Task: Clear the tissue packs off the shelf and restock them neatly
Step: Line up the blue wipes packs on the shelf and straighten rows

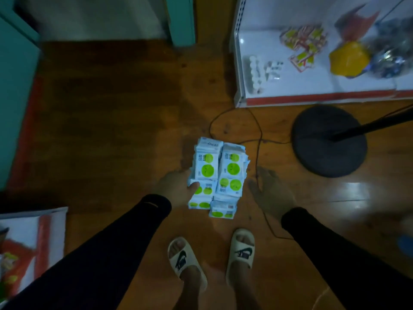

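The left hand carries the stack of tissue packs above the floor, its grip clamped on the stack's left side, thumb on top. The right hand hangs just beside the stack, fingers apart and relaxed, holding nothing. The shelf stands beyond.

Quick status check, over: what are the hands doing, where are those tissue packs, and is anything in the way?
Left hand has a grip on the tissue packs stack. Right hand open, empty. Black cable and round stand base lie between here and the shelf.
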{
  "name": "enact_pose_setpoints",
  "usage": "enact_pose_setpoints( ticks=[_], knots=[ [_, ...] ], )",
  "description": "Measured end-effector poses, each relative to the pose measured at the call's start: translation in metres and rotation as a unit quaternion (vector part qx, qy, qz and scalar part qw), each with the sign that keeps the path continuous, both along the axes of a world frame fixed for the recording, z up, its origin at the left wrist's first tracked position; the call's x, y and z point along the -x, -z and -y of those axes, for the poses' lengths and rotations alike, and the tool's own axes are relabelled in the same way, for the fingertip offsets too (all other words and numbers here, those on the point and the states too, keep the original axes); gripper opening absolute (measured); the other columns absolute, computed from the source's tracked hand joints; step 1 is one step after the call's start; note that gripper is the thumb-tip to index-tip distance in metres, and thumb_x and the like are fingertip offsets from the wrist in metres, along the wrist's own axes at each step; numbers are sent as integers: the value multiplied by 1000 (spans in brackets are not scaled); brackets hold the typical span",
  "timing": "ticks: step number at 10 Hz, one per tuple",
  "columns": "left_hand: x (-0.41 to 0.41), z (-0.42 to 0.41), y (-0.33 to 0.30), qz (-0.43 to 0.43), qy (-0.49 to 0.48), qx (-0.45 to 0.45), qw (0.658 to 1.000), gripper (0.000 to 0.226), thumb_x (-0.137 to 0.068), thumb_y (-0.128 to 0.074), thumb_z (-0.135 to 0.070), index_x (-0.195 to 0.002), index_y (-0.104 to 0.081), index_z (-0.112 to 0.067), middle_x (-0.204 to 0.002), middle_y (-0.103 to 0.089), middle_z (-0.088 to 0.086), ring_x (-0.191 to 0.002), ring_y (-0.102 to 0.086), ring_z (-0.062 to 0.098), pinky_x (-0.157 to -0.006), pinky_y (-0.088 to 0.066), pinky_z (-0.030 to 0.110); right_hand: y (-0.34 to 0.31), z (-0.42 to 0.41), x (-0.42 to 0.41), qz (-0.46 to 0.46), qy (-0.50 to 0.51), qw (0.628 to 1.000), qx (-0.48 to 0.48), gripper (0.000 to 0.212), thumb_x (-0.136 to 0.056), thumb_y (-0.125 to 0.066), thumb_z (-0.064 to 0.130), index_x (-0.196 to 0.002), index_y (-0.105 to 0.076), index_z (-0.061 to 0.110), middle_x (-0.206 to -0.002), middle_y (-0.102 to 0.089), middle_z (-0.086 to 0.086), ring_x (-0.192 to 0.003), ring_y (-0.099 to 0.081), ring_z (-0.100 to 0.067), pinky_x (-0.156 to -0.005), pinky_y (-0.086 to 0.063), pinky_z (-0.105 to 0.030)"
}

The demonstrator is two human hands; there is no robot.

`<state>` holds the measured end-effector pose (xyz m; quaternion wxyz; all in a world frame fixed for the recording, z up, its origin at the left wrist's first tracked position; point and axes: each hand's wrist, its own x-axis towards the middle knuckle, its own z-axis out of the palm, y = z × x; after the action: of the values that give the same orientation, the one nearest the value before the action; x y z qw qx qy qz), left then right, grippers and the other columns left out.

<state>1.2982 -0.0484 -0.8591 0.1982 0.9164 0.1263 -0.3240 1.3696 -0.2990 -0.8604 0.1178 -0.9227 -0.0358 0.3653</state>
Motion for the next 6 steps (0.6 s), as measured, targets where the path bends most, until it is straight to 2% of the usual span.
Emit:
enact_pose_setpoints(
  ticks=[1, 2, 3, 4, 5, 6],
  knots=[
    [-24, 8, 101, 8, -95, 60, 994, 44, -90, -58, -42, -123, -55, -14, -121, -62, 8, -111, -58, 30, -87, -45, 35, 92, -8, -24, 11, 69, 997, -38, 65, -90, -43, 59, -134, -43, 10, -127, -54, -15, -113, -53, -34, -92, -44, -42],
    [-45, 16, 187, 50, -198, 96, 974, 52, -80, -61, -52, -117, -59, -16, -112, -67, 6, -101, -64, 28, -84, -50, 38, 182, -17, -48, -22, 131, 989, -57, 71, -88, -45, 62, -134, -44, 8, -128, -54, -16, -115, -53, -35, -94, -43, -42],
    [-55, 21, 250, 66, -298, 144, 941, 69, -79, -61, -55, -129, -51, -10, -123, -62, 11, -107, -61, 30, -92, -49, 43, 244, -21, -55, -54, 160, 979, -111, 64, -85, -51, 65, -101, -59, 3, -94, -64, -18, -88, -62, -34, -73, -49, -41],
    [-56, 31, 267, 83, -341, 158, 923, 49, -84, -67, -35, -124, -51, -10, -114, -63, 6, -100, -61, 23, -88, -49, 38, 262, -21, -53, -58, 157, 980, -107, 54, -83, -56, 63, -72, -48, 11, -64, -51, -6, -56, -51, -22, -46, -35, -28],
    [-55, 33, 257, 95, -347, 153, 920, 36, -86, -67, -24, -116, -52, -13, -102, -60, 0, -87, -58, 20, -78, -48, 34, 248, -18, -52, -34, 185, 973, -136, 45, -85, -64, 50, -101, -47, 11, -90, -56, -3, -71, -54, -18, -51, -39, -30],
    [-61, 32, 227, 93, -346, 162, 919, 34, -83, -68, -16, -108, -46, -17, -107, -62, 5, -93, -62, 26, -83, -52, 45, 219, -17, -51, -38, 208, 963, -166, 43, -86, -68, 40, -111, -40, 18, -98, -57, -1, -83, -59, -23, -63, -48, -37]
  ],
)
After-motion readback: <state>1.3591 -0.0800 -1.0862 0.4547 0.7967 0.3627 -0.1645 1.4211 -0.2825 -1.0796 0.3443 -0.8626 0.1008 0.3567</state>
